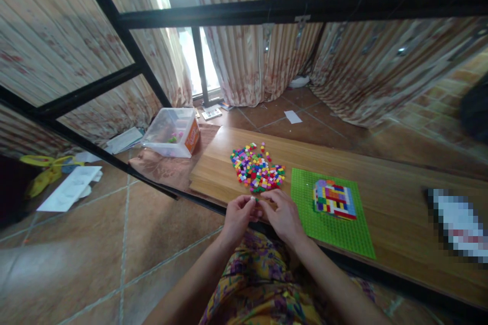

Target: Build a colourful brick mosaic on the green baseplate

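Note:
Near the front edge of the wooden board, my left hand (237, 217) pinches a small white toy brick (252, 198) between thumb and fingertips. My right hand (285, 215) is close beside it, fingers curled inward toward the left fingertips; whatever it may hold is too small to make out. Just beyond both hands spreads a heap of small multicoloured bricks (256, 166). To the right of my right hand lies a green studded baseplate (305, 218), bearing a low block of joined coloured bricks (334, 200).
A clear plastic box (168, 150) with a few pieces inside stands left of the wooden board (400, 203). Dark metal bars (267, 11) cross beyond the board. A pixelated object (459, 223) lies at the right. White packaging (70, 188) rests on the tiled floor.

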`<action>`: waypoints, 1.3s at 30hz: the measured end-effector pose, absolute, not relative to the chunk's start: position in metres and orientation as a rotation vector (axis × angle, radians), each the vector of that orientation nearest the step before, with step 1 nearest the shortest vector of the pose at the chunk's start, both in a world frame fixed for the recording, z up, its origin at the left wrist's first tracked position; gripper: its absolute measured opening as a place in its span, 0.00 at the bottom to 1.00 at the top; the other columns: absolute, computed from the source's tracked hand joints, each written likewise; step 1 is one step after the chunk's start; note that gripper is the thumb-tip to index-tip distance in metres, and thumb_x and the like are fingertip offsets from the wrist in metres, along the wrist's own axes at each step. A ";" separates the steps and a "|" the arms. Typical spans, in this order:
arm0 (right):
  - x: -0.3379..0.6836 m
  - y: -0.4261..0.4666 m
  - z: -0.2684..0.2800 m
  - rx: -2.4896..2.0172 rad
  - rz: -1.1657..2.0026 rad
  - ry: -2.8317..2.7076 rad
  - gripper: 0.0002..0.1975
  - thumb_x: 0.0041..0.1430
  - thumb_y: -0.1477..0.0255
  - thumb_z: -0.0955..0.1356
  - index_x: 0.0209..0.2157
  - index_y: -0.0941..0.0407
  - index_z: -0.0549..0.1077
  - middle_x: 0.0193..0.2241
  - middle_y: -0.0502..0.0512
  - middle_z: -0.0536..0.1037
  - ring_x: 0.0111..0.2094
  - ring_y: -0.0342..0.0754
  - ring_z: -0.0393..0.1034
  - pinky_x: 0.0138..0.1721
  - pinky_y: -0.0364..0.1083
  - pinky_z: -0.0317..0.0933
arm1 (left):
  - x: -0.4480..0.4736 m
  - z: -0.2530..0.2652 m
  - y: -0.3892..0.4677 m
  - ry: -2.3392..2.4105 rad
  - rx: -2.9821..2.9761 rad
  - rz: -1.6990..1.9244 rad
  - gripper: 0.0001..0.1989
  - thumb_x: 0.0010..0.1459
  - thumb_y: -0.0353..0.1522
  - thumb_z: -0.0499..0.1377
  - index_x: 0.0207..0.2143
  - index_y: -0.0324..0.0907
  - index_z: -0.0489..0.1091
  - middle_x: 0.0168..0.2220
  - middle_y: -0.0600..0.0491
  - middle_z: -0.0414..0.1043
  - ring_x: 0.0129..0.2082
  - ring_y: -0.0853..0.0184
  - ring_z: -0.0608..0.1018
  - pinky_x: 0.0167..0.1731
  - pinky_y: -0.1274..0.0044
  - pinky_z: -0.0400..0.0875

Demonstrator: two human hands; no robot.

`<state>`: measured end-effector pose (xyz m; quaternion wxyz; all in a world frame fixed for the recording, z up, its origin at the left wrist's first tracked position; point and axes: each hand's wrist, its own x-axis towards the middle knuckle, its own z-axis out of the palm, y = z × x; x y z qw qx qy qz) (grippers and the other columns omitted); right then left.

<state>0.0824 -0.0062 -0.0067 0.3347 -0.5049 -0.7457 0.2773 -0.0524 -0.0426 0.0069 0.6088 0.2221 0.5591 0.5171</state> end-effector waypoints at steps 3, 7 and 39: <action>0.085 0.008 -0.010 -1.371 0.606 -2.017 0.09 0.62 0.70 0.65 0.41 0.54 0.76 0.39 0.56 0.79 0.43 0.51 0.70 0.46 0.50 0.61 | -0.058 0.010 -0.041 1.350 0.534 1.207 0.15 0.48 0.40 0.66 0.32 0.38 0.71 0.28 0.53 0.77 0.22 0.72 0.78 0.21 0.83 0.69; 0.082 0.019 -0.015 -1.450 0.422 -2.184 0.09 0.62 0.70 0.66 0.42 0.54 0.76 0.39 0.57 0.78 0.43 0.53 0.67 0.46 0.51 0.59 | -0.062 0.006 -0.037 1.421 0.640 1.199 0.11 0.48 0.37 0.64 0.30 0.39 0.71 0.25 0.55 0.75 0.22 0.70 0.77 0.20 0.83 0.66; 0.232 -0.005 0.021 -1.552 0.592 -1.228 0.10 0.54 0.64 0.68 0.33 0.53 0.80 0.34 0.55 0.82 0.36 0.50 0.76 0.39 0.49 0.70 | -0.054 -0.017 0.009 1.890 1.989 0.895 0.07 0.62 0.34 0.55 0.36 0.43 0.72 0.30 0.53 0.75 0.30 0.66 0.77 0.30 0.78 0.66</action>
